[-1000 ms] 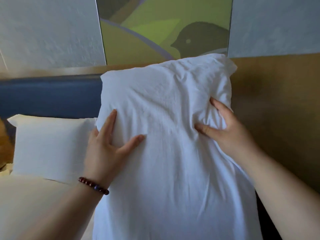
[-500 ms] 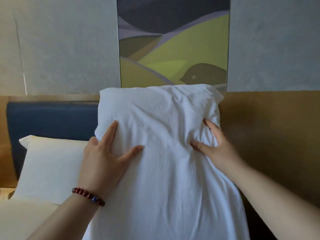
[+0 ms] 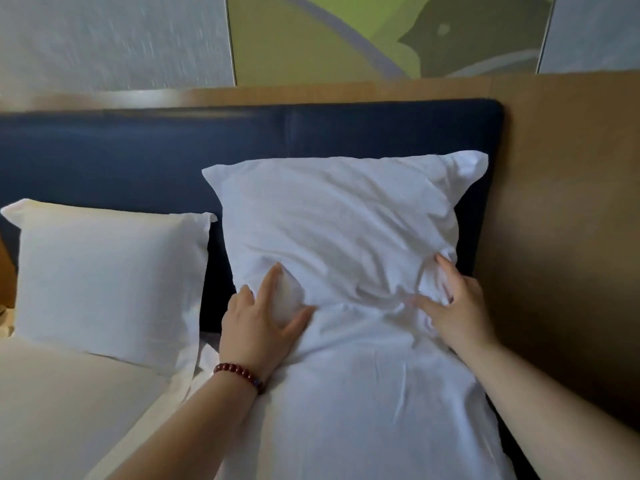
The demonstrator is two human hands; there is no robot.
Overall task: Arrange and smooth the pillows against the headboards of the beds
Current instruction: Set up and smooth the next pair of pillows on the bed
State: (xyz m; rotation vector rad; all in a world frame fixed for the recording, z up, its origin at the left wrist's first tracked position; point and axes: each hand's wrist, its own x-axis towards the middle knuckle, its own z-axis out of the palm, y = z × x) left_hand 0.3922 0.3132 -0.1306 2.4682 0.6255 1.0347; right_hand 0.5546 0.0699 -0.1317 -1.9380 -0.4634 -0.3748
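Left hand [image 3: 263, 323] and right hand [image 3: 457, 306] both grip the wrinkled pillow [image 3: 346, 220] at centre frame.
I see my left thumb and fingers pinching a bulge of it, my right clutching bunched fabric; it leans against the navy headboard [image 3: 138, 150], just right of the smooth pillow [image 3: 110, 278].

Bare forearms, with a dark red beaded bracelet [image 3: 239, 372] on the left wrist.
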